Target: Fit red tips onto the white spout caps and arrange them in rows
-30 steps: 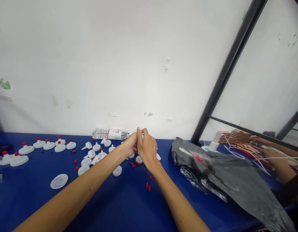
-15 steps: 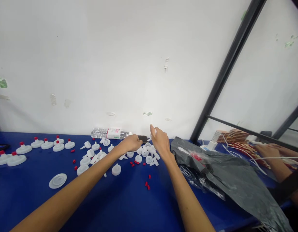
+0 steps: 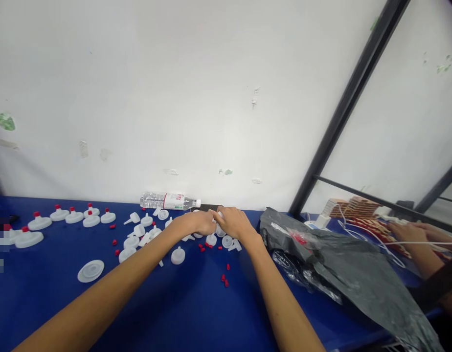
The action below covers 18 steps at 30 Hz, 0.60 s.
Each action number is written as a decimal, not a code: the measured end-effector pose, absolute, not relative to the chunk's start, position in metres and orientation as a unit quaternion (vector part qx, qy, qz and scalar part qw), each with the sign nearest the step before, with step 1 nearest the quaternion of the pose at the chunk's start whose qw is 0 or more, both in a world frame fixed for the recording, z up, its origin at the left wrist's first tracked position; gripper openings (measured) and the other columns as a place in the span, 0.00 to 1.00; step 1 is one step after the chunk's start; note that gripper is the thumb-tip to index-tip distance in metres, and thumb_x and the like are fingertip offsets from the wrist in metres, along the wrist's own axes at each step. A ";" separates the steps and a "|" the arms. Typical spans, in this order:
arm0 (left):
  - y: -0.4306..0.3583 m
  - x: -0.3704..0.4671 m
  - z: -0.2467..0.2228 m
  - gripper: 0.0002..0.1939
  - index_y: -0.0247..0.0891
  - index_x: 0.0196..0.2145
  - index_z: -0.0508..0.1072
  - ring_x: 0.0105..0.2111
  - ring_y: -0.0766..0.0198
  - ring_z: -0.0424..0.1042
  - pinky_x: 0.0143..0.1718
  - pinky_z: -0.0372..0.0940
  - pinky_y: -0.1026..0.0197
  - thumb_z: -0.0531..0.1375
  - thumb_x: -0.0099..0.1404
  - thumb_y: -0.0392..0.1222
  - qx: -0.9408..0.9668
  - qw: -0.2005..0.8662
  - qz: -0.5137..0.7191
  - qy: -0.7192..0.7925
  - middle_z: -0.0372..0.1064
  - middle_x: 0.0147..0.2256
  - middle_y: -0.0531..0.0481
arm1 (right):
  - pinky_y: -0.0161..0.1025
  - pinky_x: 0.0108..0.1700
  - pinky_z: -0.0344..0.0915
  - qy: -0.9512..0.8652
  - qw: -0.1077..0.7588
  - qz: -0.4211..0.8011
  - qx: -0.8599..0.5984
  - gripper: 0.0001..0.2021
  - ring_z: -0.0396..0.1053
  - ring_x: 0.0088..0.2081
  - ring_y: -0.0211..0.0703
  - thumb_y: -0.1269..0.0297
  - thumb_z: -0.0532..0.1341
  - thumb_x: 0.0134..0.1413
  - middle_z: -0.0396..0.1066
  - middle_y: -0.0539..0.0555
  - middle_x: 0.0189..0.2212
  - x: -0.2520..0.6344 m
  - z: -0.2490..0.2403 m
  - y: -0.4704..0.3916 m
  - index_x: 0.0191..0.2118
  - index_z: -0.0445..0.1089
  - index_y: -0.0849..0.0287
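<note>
My left hand (image 3: 204, 223) and my right hand (image 3: 231, 221) meet over the pile of white plastic parts, both closed. A small white plastic part (image 3: 220, 215) shows between the fingers of my right hand, mostly hidden. What my left fingers grip is covered by the hand. Below them lie white round lids (image 3: 227, 241) and several red caps (image 3: 202, 249). Left of my left forearm are more white parts with flat tabs (image 3: 134, 218) and a white domed piece with a short spout (image 3: 178, 255).
White discs with red-capped spouts (image 3: 39, 222) stand at the left. A flat white disc (image 3: 91, 271) lies nearer me. A water bottle (image 3: 170, 201) lies along the wall. At right are a grey plastic bag (image 3: 332, 259), a black post (image 3: 339, 107) and another person's hands (image 3: 409, 231).
My right hand has come down and left, bringing its white part against my left hand. My left hand stays nearly in place. The view has shifted slightly.
</note>
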<state>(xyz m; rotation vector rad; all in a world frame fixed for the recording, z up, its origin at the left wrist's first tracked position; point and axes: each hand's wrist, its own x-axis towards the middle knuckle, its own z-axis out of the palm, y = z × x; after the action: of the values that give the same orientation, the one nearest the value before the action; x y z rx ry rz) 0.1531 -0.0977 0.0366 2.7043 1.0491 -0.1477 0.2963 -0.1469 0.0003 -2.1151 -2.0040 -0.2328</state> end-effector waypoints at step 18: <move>-0.102 0.154 0.042 0.14 0.38 0.50 0.75 0.43 0.58 0.76 0.44 0.74 0.52 0.60 0.74 0.49 0.909 0.145 -0.139 0.365 0.74 0.49 0.46 | 0.37 0.37 0.59 -0.692 0.096 -0.062 -0.713 0.26 0.75 0.41 0.48 0.43 0.47 0.72 0.80 0.56 0.40 0.299 0.004 -0.149 0.42 0.76 0.54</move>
<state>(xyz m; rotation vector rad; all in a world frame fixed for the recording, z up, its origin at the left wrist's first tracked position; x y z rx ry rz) 0.1543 -0.1017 0.0420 2.6199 1.0518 -0.4005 0.2988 -0.1487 0.0038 -2.1121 -2.0515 -0.1825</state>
